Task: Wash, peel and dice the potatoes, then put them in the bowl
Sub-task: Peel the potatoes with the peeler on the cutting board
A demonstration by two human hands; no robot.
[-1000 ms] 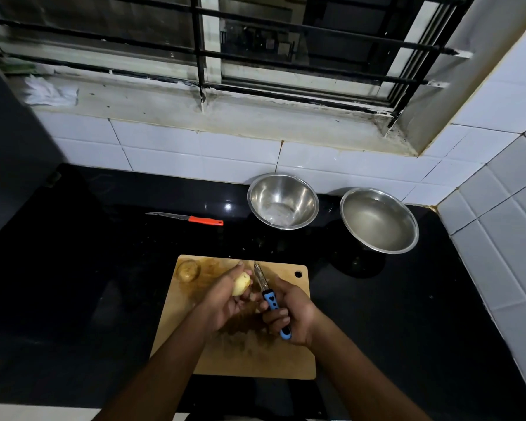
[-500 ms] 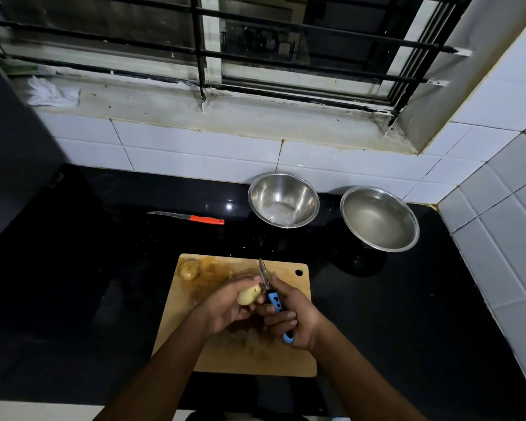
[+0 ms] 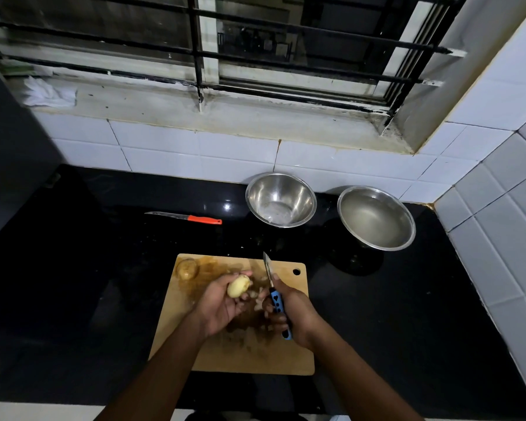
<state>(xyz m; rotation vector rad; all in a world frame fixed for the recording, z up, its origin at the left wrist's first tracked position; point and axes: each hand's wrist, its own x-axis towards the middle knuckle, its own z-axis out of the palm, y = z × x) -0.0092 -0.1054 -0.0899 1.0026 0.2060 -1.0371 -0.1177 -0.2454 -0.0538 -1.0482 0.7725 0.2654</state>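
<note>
Over the wooden cutting board (image 3: 298,360), my left hand (image 3: 222,302) grips a pale, mostly peeled potato (image 3: 238,286). My right hand (image 3: 289,314) grips a blue-handled peeler (image 3: 275,299) just right of the potato, blade pointing away from me and apart from it. An unpeeled brown potato (image 3: 187,268) lies at the board's far left corner. Peel scraps (image 3: 249,329) lie on the board beneath my hands. Behind the board stand two steel bowls: the left bowl (image 3: 281,199) and the right bowl (image 3: 376,217).
An orange-handled knife (image 3: 195,218) lies on the black counter (image 3: 73,284) behind the board, to the left. White tiled walls close the back and right side. A white cloth (image 3: 47,92) sits on the window ledge.
The peeler has come off the potato and shifted slightly right. My left hand has turned the potato so its pale peeled side faces up.
</note>
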